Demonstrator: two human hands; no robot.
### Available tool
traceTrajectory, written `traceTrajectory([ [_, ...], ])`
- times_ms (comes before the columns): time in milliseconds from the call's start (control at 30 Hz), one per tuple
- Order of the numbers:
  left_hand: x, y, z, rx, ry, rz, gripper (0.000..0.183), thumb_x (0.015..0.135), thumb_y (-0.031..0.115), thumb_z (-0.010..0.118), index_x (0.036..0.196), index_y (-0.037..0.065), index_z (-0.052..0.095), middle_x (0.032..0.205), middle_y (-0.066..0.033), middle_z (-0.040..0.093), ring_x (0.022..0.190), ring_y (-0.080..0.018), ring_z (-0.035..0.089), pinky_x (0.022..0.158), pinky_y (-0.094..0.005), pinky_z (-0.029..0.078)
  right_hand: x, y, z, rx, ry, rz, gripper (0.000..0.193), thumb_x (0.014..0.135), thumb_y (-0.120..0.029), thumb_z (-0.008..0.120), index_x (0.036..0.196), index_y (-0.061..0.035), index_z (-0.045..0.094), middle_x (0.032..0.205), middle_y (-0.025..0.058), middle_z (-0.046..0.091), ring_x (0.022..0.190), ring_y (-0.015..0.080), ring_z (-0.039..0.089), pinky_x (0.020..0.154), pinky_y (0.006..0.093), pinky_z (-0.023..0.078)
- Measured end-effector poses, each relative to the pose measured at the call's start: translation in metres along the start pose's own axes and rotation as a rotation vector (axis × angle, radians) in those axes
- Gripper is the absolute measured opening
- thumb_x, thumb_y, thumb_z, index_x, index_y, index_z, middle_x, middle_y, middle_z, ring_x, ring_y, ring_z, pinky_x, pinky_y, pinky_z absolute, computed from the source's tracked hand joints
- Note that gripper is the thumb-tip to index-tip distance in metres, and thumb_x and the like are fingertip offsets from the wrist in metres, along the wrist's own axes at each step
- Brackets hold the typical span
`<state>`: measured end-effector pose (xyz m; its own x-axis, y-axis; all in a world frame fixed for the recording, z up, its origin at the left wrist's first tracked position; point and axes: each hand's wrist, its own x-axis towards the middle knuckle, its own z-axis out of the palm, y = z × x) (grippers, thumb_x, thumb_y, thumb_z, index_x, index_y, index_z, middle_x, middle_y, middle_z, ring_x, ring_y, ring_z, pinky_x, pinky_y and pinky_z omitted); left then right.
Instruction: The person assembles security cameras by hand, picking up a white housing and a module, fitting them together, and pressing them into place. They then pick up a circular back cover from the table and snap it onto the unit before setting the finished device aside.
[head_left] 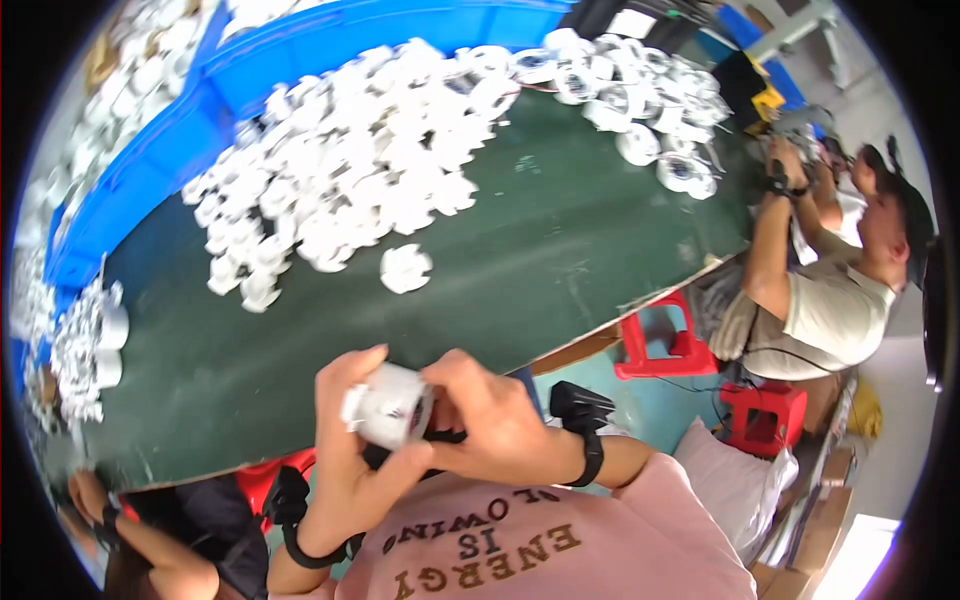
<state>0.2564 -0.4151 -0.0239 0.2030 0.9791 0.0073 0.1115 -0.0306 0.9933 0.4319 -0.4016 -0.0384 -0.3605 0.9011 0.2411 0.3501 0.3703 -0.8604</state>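
Note:
Close in front of my chest, at the near edge of the green table [540,250], I hold a white, cup-shaped plastic housing [388,405]. Fingers and thumb of my left hand [345,455] wrap round it from the left. My right hand [500,425] is closed against its open end, which faces right; the fingertips there are partly hidden. Inside the opening something small and dark shows, too blurred to name. A single white plastic part [406,268] lies just beyond my hands, in front of a large heap of similar white parts [350,160].
Blue bins [390,45] line the table's far side. Round white parts with wires [640,100] lie at far right, white cylinders [112,345] at left. A co-worker [830,290] sits at right; another person's arm [150,550] shows lower left. Red stools [665,345] stand nearby.

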Motion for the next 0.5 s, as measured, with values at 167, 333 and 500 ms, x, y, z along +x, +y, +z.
traceTrajectory([
  [167,-0.006,-0.013,-0.041,-0.091,0.304,-0.185,0.059,0.081,0.025,0.07,0.128,0.002,0.043,0.122,-0.0105,0.05,0.109,-0.0199,0.054,0.083,-0.0295,0.049,0.019,0.014,-0.081,-0.347,-0.023,-0.135,0.046,0.07,-0.012,0.079,0.107,-0.0014,0.055,0.099,0.0149,0.058,0.089,0.0287,0.059,0.073,0.0353,0.05],
  [333,-0.016,-0.035,-0.162,-0.092,0.51,-0.249,0.05,0.089,0.033,0.056,0.128,0.002,0.046,0.11,-0.0116,0.062,0.087,-0.0161,0.066,0.061,-0.0224,0.047,0.031,0.114,-0.228,-1.477,0.438,0.009,0.052,0.078,-0.023,0.071,0.124,-0.0077,0.051,0.111,0.0143,0.058,0.1,0.0355,0.054,0.084,0.044,0.043],
  [500,-0.019,-0.062,-0.215,-0.052,0.604,-0.227,0.043,0.092,0.022,0.054,0.126,-0.003,0.052,0.112,-0.004,0.058,0.104,-0.0106,0.054,0.093,-0.024,0.039,0.031,0.164,-0.257,-1.428,0.363,0.151,0.042,0.083,-0.02,0.067,0.121,-0.0072,0.054,0.108,0.0143,0.058,0.099,0.0343,0.054,0.083,0.0441,0.044],
])
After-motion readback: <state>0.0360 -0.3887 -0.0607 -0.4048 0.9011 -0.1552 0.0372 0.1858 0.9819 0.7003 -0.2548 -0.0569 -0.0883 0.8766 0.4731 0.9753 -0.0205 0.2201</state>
